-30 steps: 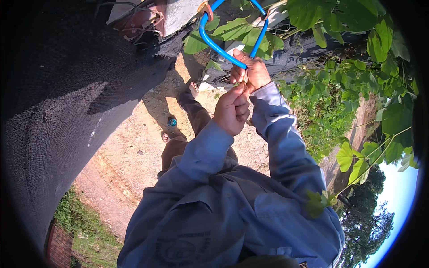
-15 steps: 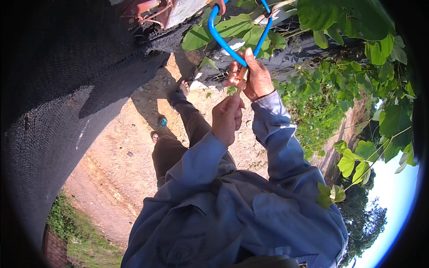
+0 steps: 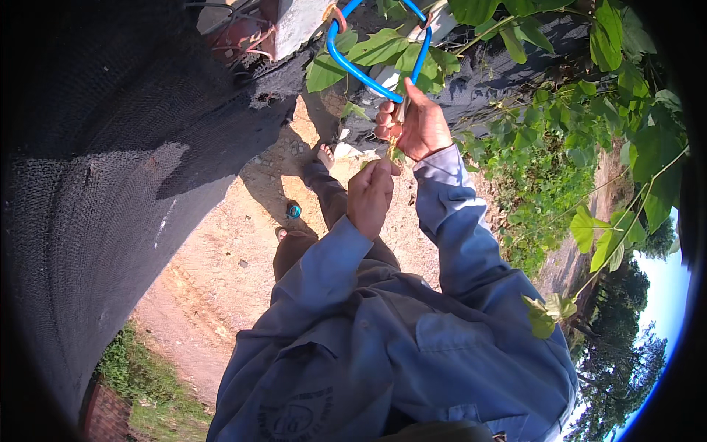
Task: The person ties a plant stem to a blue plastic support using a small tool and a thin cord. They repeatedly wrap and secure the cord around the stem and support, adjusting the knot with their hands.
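Note:
A blue loop-shaped cable lock (image 3: 361, 72) hangs at the top, threaded through two reddish rings (image 3: 340, 20). My right hand (image 3: 421, 129) is closed round its lower end, thumb raised along the blue cable and fingers curled in from the left. The lock's body is mostly covered by that hand. Just below, my left hand (image 3: 370, 195) pinches a small yellowish, key-like piece (image 3: 393, 145) against the bottom of the lock. The fingers hide most of this piece, and whether it sits inside the lock I cannot tell.
Dark mesh netting (image 3: 96, 162) fills the left side. Leafy vines (image 3: 515, 162) hang on the right and behind the lock. A pale post with rusty metal (image 3: 287, 29) stands at the top. Below are sandy ground (image 3: 221, 258) and a small teal object (image 3: 294, 210) near my feet.
My view has shifted slightly, so the ground and netting sit further right. My right-hand fingers have shifted on the lock's lower end. Both hands remain close together there.

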{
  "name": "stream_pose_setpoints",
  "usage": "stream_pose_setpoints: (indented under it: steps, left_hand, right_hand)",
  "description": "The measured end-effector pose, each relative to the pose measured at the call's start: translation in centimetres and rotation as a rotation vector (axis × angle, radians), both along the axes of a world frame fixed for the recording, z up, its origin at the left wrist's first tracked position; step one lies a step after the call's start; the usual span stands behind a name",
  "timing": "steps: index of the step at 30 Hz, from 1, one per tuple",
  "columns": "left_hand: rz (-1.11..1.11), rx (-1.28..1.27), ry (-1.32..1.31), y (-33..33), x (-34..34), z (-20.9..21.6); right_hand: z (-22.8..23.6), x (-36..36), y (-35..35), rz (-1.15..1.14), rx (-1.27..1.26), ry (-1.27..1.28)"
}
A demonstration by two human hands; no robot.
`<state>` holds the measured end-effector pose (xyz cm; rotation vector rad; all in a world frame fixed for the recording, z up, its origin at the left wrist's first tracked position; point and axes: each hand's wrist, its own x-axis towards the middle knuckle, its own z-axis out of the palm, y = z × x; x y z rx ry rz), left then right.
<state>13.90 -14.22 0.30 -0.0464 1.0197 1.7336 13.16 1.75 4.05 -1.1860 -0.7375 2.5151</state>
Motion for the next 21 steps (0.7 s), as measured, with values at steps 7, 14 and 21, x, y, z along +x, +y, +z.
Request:
stream_pose_setpoints:
  steps: [7, 14, 21]
  left_hand:
    - [0.09, 0.056, -0.188, -0.3, 1.0, 3.1]
    - [0.133, -0.004, 0.436, -0.2, 1.4, -0.7]
    - [0.065, -0.168, 1.074, 1.4, -2.0, -7.0]
  right_hand:
    - [-2.3, -1.4, 0.7, 0.002, 0.278, -0.204]
    - [-1.6, -1.1, 0.8, 0.01, 0.359, -0.201]
    - [-3.4, -1.1, 0.7, -0.076, 0.48, -0.128]
